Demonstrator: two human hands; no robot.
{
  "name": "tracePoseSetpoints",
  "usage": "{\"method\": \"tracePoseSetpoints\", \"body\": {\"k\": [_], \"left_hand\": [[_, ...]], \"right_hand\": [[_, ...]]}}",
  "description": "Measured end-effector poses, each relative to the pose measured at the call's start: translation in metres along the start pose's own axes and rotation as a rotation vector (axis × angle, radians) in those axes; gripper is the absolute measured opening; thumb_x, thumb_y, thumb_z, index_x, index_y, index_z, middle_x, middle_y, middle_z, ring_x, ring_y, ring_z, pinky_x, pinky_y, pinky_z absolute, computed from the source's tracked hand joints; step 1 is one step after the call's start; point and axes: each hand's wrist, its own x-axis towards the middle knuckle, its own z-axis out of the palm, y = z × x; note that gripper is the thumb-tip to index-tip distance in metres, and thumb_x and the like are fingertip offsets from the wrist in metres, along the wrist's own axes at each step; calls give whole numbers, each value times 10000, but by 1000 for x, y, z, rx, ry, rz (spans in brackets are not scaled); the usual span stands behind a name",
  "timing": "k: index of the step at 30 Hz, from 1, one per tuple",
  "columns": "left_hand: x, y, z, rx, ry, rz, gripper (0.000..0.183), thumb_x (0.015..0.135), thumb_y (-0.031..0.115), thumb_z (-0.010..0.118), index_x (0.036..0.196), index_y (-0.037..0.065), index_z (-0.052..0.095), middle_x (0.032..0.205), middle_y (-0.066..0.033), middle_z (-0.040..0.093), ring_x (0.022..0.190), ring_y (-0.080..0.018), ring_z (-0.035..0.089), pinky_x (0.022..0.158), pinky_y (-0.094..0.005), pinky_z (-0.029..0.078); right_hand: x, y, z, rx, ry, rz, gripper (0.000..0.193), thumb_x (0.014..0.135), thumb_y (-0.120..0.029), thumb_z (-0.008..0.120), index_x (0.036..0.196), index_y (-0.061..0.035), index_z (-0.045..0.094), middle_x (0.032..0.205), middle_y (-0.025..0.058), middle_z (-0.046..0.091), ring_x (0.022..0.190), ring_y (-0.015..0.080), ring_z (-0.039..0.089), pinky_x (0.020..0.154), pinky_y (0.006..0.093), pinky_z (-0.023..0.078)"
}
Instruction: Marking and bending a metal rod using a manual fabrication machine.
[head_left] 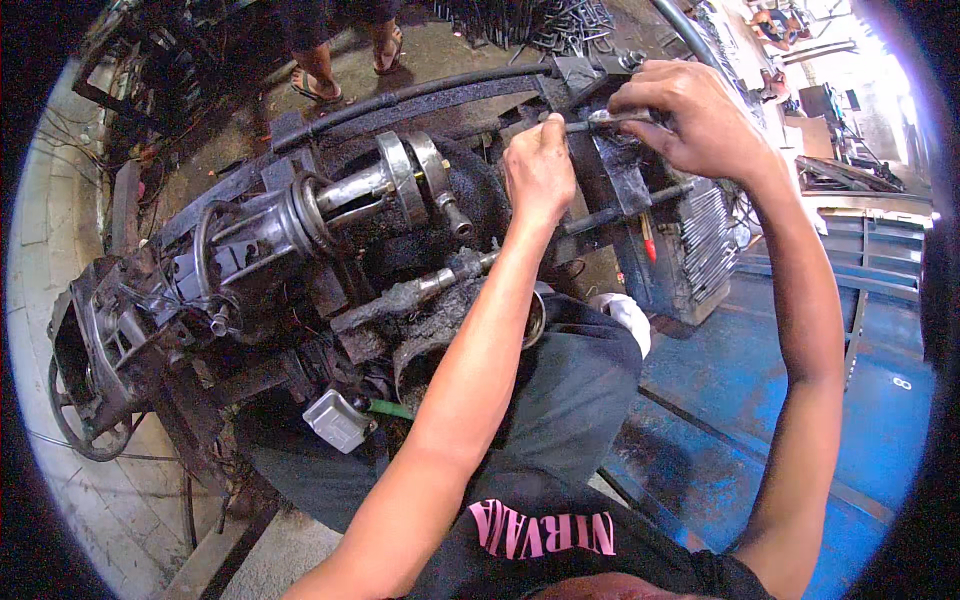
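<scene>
Machinery point(275, 235), dark and greasy, is laid slantwise in front of the seated person, and a thin metal rod point(586, 126) is held above its right-hand end. The rod is spanned between both hands, presumably so that it can be kept steady and its angle governed from either side. Stacked rods point(712, 245) are set just beside that end, below the right forearm, probably so that they can be reached without rising. A red-tipped tool point(649, 246) is seen near the stack, between it and the machinery. More bent rods point(570, 28) are heaped on the floor beyond.

The left hand point(540, 172) is closed into a fist, with the thumb laid on top; the rod's near end appears to be gripped in it, though the contact is partly hidden by the fingers. The right hand point(690, 118) is curled more loosely, its opening narrow, and the other end seems to be pinched between thumb and fingers. Whether the machinery is touched by the rod cannot be told.
</scene>
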Motion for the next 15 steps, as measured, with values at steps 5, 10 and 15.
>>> {"method": "tracePoseSetpoints", "body": {"k": [5,10,15], "left_hand": [[0,3,-1,2,2,-17,477,975,341,517,711,-54,560,604,-133,529,611,-200,499,642,-411,424],[1,0,2,-16,8,2,473,975,331,521,713,-61,557,593,-124,519,603,-187,494,631,-406,419],[0,0,4,-26,10,-15,471,975,326,521,685,-44,554,582,-114,518,591,-187,487,620,-401,414]], "right_hand": [[1,-1,-1,33,17,19,203,781,-178,745,943,-59,715,852,169,666,854,370,656,764,464,516],[2,-1,1,51,18,43,205,777,-178,749,939,-57,716,861,173,670,852,373,657,765,466,515],[0,1,-3,76,29,15,208,767,-170,752,927,-44,708,858,181,672,849,382,654,759,470,509]]}}
